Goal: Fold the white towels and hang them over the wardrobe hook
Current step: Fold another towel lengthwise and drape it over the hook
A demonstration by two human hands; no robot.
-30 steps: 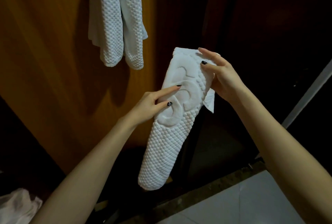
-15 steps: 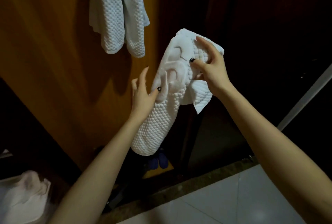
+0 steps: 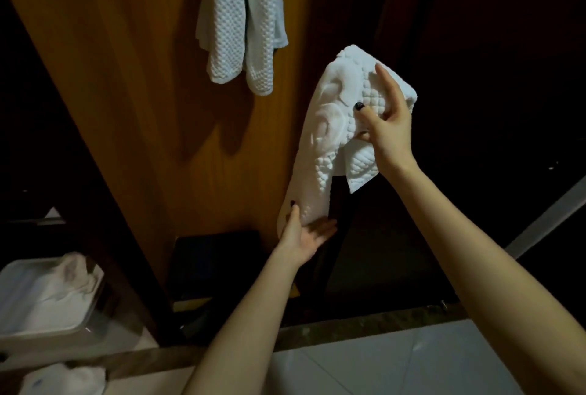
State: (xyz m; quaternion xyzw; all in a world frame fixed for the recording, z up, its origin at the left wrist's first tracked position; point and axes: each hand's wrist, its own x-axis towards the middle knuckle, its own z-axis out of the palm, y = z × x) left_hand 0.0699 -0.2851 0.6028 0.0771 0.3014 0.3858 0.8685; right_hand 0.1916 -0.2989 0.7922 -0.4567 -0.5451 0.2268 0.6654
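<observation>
From the head view, the folded white towel hangs in the air in front of the brown wardrobe door. It is long and thin. Its long way runs almost up and down, with the top leaning a bit to the right and the bottom a bit to the left. The right hand is at the top end. Its thumb and bent fingers pinch the cloth there, and one finger sticks up straight along the towel. A loose corner flops down just below that hand. The left hand is at the bottom end, palm up. Its fingers lie nearly straight under the end, and its thumb rests against the towel's side. It looks like it is holding the end up, not squeezing it. Another white towel, the hung towel, already dangles on the door, up and to the left of the one being held. The hook itself is past the top edge, so it cannot be seen. I think the towel must next go up and left, and the right hand is the nearer one.
</observation>
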